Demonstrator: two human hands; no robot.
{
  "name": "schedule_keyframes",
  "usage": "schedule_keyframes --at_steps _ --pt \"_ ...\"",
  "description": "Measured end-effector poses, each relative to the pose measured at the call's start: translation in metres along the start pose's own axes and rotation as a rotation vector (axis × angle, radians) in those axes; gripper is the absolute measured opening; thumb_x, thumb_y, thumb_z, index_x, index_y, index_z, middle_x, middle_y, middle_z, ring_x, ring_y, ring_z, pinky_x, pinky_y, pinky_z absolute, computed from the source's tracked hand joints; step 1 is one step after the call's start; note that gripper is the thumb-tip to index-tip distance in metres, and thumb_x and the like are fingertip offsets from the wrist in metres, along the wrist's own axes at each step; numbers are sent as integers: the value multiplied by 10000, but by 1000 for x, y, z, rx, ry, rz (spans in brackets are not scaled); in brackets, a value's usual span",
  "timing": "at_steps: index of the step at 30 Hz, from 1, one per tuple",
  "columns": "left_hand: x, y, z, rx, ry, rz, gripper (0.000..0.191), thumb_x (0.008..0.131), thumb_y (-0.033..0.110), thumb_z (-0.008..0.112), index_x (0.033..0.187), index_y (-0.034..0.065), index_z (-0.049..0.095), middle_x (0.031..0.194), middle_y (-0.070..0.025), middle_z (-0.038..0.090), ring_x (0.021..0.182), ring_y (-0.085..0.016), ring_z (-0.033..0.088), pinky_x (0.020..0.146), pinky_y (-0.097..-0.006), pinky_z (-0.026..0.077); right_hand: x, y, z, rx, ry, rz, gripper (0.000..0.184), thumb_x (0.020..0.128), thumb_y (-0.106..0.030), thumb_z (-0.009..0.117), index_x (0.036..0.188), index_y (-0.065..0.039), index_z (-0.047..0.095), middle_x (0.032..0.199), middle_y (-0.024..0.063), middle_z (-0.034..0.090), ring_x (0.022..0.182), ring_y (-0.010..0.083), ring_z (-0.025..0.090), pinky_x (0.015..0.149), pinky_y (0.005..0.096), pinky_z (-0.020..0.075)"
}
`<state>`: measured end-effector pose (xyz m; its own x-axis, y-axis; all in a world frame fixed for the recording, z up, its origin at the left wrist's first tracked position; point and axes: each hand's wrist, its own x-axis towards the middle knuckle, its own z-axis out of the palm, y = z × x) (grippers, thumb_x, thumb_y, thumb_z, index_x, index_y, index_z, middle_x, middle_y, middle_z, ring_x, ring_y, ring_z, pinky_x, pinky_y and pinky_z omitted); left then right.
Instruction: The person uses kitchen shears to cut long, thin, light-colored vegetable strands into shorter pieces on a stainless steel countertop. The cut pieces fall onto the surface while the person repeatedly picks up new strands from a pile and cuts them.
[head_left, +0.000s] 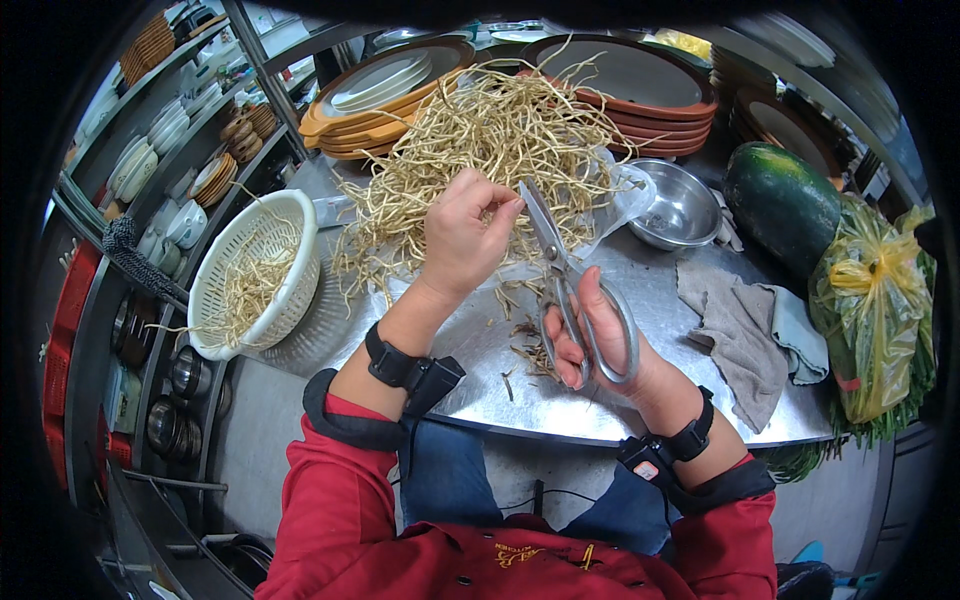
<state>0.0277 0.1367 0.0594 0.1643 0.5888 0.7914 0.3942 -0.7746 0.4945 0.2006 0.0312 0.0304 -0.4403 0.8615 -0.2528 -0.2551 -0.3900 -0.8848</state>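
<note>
My right hand (600, 337) grips a pair of metal scissors (553, 255) by their loop handles, with the blades pointing up and away from me. Beside the blade tips, my left hand (469, 232) has thumb and forefinger pinched on what looks like a thin root, mostly hidden by the fingers. Behind both hands rises a large tangled heap of long, pale roots (495, 127). Short brown trimmings (536, 352) lie on the steel table (480, 397) below the scissors. On the left, a white plastic colander (304, 255) holds more of these roots.
A steel bowl (679, 202) and clear plastic bag (626, 199) sit right of the heap. Farther right are grey cloths (739, 330), a dark green melon (780, 202) and yellow-bagged greens (870, 322). Stacked oval platters (660, 112) stand behind; shelves of dishes (169, 124) line the left.
</note>
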Motion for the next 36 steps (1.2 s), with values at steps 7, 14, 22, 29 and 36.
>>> schedule_keyframes --at_steps 7,14,22,29,36 --pt "2 -5 -3 -185 72 -219 53 808 28 684 820 -17 658 756 -26 551 639 -75 543 585 -215 442 -1 -1 1 24 -28 2 829 784 -824 304 805 -23 515 490 -1 438 406 141 520 381 252 403" --pt "3 -6 -5 -212 92 -252 56 814 30 689 825 -19 663 766 -15 547 636 -60 528 583 -203 436 -4 -1 3 7 -58 25 847 789 -828 268 825 -22 529 493 -3 442 419 142 531 400 256 418" --pt "1 -3 -4 -215 28 -203 55 821 25 680 826 -21 650 774 -12 528 640 -63 524 576 -204 428 -3 0 2 -51 -73 40 921 729 -876 233 845 -15 538 507 8 433 442 168 551 413 255 427" --pt "-1 -5 -2 -221 25 -193 51 818 20 676 831 -20 648 775 -13 525 637 -65 519 575 -205 427 -4 -1 5 -66 -21 17 854 737 -854 305 796 -30 518 481 -8 426 405 139 529 375 240 416" --pt "5 -8 -10 -351 -10 -231 29 814 4 670 831 -14 656 779 -22 589 654 -69 558 581 -199 440 -6 -4 5 -120 96 -49 826 725 -843 381 771 -26 495 471 -4 421 365 122 503 335 238 399"
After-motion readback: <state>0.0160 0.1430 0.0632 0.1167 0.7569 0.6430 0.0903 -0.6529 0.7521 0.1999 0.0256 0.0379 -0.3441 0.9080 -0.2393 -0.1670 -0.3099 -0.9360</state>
